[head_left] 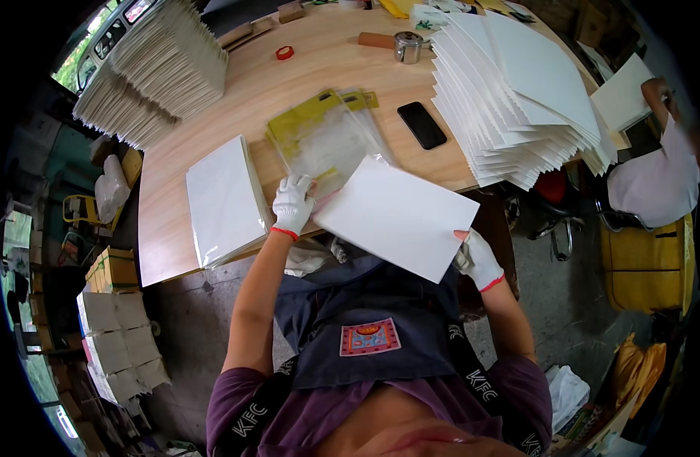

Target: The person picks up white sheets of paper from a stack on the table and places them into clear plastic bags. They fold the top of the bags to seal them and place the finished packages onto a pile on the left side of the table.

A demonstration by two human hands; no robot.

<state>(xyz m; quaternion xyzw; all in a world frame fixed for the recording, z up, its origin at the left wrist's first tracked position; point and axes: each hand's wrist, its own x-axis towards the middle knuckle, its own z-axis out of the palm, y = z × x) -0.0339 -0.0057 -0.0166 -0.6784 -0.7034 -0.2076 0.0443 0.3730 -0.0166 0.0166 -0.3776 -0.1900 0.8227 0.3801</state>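
Note:
My right hand point(478, 259), in a white glove with a red cuff, grips the right end of a white rectangular stack of paper point(402, 218), thumb on top. The stack is tilted over the table's front edge, its left corner at the mouth of a clear plastic bag point(329, 180). My left hand point(294, 204), gloved the same way, is closed with its fingertips at the near edge of that bag. Under and behind it lie more clear bags with yellow printed ends point(304, 122). To the left, a white pack in clear plastic point(226, 199) rests flat on the table.
A tall fanned pile of white sheets point(510, 91) stands at the right, and another tall stack point(163, 65) at the far left. Between them are a black phone point(421, 125), a red tape roll point(284, 52) and a metal pot point(408, 47). Another person point(655, 175) sits far right.

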